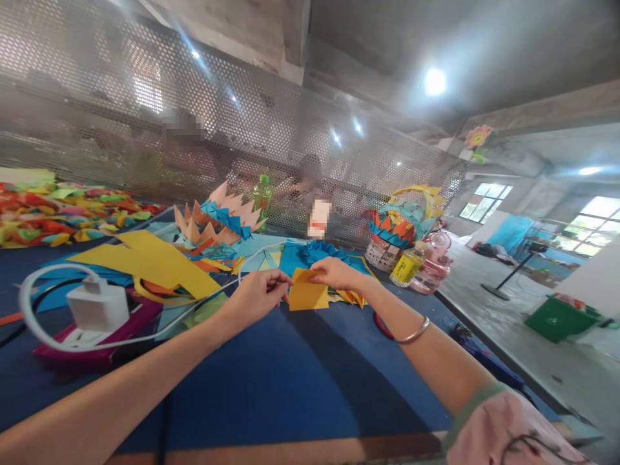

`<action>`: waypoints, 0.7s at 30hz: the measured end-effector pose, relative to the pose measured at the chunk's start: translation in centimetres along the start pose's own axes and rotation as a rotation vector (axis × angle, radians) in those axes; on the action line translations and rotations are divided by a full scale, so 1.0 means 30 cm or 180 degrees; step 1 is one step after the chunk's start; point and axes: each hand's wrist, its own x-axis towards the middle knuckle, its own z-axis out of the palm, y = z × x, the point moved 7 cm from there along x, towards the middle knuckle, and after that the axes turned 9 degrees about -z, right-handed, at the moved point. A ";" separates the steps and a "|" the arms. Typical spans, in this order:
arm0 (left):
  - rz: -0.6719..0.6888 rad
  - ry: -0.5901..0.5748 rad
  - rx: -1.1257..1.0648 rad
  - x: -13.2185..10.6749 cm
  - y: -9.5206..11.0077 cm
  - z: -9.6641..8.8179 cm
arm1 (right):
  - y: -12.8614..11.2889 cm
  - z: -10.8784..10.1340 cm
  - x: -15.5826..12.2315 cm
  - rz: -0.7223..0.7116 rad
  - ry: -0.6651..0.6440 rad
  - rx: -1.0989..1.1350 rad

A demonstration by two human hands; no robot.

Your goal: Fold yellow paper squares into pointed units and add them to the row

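Note:
Both of my hands hold one orange-yellow paper square (308, 292) just above the blue table top (290, 381). My left hand (259, 294) pinches the square's upper left corner, fingers closed. My right hand (334, 272) pinches its top edge from the right, with a silver bangle (411, 332) on that wrist. A pile of folded blue paper pieces (314, 253) lies right behind the square.
A white charger (97, 305) sits on a pink power strip (97, 342) at the left, its white cable looping across the table. Yellow paper sheets (155, 261), spiky paper crowns (217, 219), a green bottle (262, 197), a paper basket (400, 232) and small bottles (409, 263) stand behind.

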 end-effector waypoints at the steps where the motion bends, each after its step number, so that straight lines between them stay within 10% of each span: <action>1: 0.0010 0.0023 -0.0014 0.003 -0.001 -0.005 | -0.003 -0.012 -0.010 -0.0059 0.0005 0.0105; 21: 0.0154 0.0211 0.0166 -0.006 0.009 -0.007 | -0.055 0.033 -0.058 -0.0157 0.0687 0.0716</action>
